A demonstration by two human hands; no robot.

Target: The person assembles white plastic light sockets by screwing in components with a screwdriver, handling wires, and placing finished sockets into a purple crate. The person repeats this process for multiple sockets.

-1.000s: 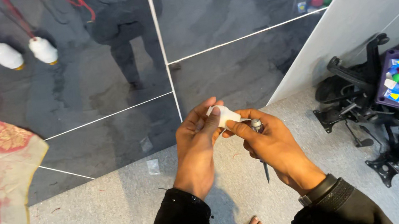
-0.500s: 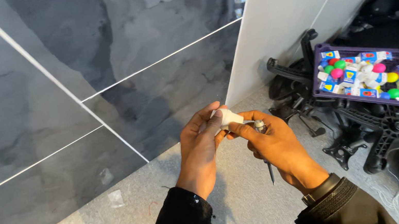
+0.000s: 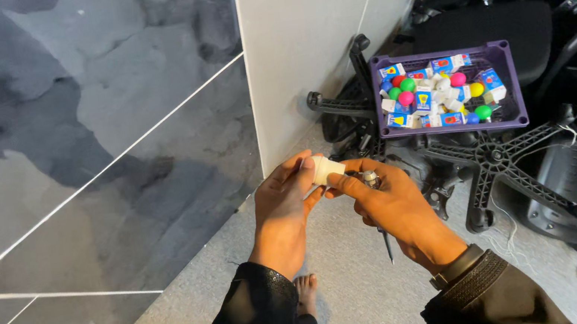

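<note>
Both hands held together above grey carpet floor point(image 3: 350, 281). Left hand point(image 3: 284, 211) and right hand point(image 3: 388, 204) share a small white cylindrical plastic part point(image 3: 326, 169); fingers of both closed around it, left at its near end, right thumb beneath. Thin dark metal tool point(image 3: 387, 244) hangs below right palm. Purple plastic tray point(image 3: 511, 89) of coloured balls and small boxes rests on upturned black office-chair base point(image 3: 498, 155), just behind.

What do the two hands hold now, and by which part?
Both hands pinch a small white cylindrical piece: left hand at its left end, right hand from below, also holding a thin dark tool.
</note>
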